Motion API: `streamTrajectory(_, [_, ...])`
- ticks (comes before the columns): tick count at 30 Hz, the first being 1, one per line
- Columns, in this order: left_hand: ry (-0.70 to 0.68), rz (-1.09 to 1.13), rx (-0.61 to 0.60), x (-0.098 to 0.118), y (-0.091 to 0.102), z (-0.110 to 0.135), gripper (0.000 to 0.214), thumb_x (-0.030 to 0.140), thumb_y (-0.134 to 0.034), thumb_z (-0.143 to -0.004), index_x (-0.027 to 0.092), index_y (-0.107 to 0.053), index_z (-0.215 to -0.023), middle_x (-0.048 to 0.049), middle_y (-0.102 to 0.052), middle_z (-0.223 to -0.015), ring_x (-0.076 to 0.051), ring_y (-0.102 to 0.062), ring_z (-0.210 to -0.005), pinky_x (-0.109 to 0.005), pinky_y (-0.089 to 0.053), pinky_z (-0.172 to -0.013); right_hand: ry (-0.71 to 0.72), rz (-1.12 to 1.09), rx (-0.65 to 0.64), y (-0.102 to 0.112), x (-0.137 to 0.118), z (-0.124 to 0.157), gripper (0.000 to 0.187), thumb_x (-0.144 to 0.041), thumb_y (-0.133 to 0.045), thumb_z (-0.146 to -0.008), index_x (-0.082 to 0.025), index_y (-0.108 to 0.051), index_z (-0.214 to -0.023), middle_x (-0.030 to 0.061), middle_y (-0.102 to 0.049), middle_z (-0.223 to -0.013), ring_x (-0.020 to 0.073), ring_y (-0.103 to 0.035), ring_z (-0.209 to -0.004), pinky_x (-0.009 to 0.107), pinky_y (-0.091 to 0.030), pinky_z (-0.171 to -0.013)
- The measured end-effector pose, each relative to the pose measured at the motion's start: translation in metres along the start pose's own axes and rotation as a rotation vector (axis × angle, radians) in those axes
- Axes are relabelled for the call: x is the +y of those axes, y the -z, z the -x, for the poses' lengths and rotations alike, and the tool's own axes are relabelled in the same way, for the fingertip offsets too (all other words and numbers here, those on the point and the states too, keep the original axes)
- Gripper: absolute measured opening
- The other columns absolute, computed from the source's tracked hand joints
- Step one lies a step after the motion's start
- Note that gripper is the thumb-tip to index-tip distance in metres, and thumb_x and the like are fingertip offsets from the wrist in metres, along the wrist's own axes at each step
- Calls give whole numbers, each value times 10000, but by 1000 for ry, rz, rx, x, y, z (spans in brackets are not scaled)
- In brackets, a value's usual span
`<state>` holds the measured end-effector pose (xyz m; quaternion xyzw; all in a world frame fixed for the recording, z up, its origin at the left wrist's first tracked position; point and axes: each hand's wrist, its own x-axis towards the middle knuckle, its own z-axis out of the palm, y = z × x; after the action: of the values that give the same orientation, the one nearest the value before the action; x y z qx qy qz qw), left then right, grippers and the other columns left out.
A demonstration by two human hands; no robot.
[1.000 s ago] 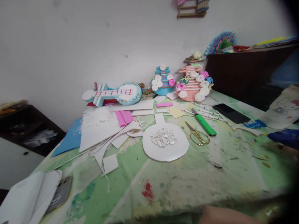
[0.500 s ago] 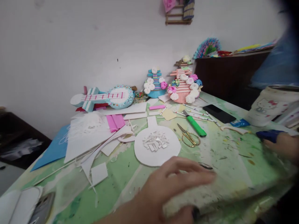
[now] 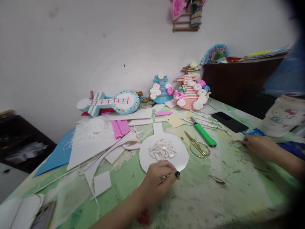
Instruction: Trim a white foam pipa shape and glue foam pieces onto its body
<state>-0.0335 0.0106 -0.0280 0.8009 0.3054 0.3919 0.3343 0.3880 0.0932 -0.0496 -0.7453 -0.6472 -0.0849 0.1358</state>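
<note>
My left hand (image 3: pixel 158 179) is at the lower rim of a white round foam board with a short neck (image 3: pixel 181 157). Its fingers are curled toward the thumb, and what they hold, if anything, is hidden. A pile of small white cut pieces (image 3: pixel 163 149) lies on the board. Over at the right, my right hand (image 3: pixel 260 148) rests low on the table with its fingers closed at the end of a thin, pale curved strip (image 3: pixel 239 141). Gold-handled scissors (image 3: pixel 197 144) and a green utility knife (image 3: pixel 203 132) lie between the hands.
A black phone (image 3: pixel 230 121), a blue packet (image 3: pixel 254 132) and a white cup (image 3: pixel 283 116) stand or lie at the right. White scraps (image 3: pixel 102 183) and sheets cover the left. Decorated instrument models, one a pale blue lute shape (image 3: pixel 127 101), line the wall.
My left hand has drawn back leftward to the round board, its fingers now more curled. My right hand has moved left onto the pale curved strip. The view has tilted up slightly.
</note>
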Motion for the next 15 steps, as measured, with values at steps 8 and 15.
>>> streamTrajectory(8, [139,29,49,-4,-7,2,255,284,-457,-870,141,-663,-914,-111,-651,-910,-147,-597,-730,-243,-461,-634,278,-734,-292,58,-124,55,147,-291,-498,-843,-220,-604,-916,87,-642,-968,190,-586,-867,268,-422,-740])
streamTrajectory(15, [365,423,-81,-7,-7,4,483,482,-527,-819,139,-534,-1160,-64,-594,-880,-102,-551,-625,-204,-447,-544,554,-1202,-646,58,-236,88,165,-287,-561,-822,-176,-663,-889,31,-679,-852,162,-620,-802,259,-496,-731])
